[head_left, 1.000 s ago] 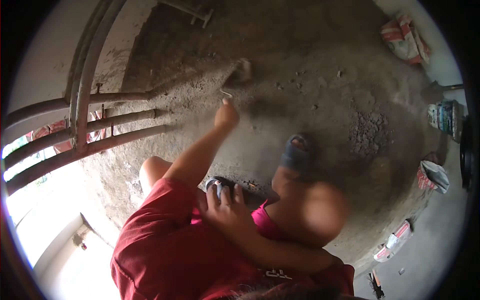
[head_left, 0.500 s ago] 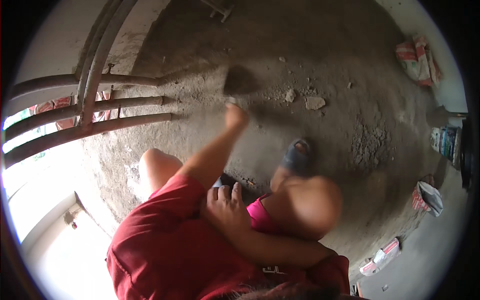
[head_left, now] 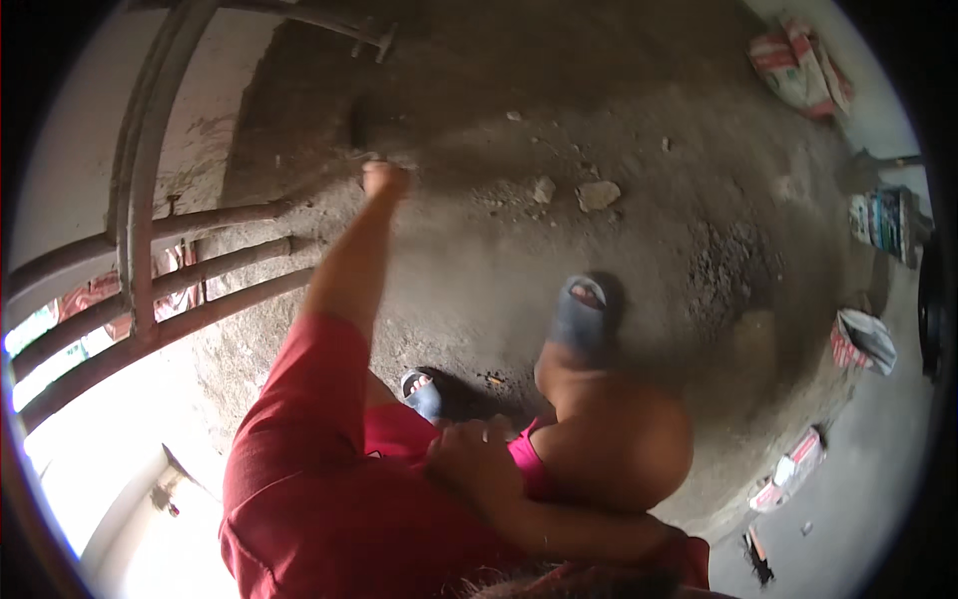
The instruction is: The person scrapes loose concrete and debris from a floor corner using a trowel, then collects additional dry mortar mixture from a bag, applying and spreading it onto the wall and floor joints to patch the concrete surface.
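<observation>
Head view: blurred trowel blade [head_left: 360,124] just beyond fingers [head_left: 373,172] of left hand [head_left: 387,180]

The wide fisheye head view looks down, close over the red shirt [head_left: 339,489], onto the floor [head_left: 459,270].

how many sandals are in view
2: the right sandal, worn farther forward, and the left sandal, worn farther back; any others would be out of sight.
</observation>
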The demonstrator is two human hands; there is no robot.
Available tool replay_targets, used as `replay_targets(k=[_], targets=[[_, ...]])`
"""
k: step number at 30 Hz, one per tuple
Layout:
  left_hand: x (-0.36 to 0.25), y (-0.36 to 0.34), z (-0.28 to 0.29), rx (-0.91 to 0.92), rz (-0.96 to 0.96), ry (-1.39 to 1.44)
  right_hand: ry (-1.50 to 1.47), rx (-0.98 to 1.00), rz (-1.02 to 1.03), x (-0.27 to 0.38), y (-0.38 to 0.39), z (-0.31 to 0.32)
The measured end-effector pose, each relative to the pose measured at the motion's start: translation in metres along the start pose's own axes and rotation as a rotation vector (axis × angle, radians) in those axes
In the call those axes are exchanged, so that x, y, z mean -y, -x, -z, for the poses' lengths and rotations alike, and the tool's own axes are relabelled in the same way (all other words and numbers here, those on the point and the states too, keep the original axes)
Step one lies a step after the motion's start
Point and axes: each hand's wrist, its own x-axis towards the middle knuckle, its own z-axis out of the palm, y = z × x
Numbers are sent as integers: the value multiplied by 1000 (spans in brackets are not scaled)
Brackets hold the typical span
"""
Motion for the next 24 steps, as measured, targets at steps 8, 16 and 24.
replay_targets(k=[8,16,24], targets=[[-235,109,9,-76,-343,507,-95,37,58,8,-9,-9],[-149,-25,16,-184,-88,359,52,-15,-23,-10,1,18],[-269,121,58,-148,-333,755,-334,-493,-227,-156,22,148]])
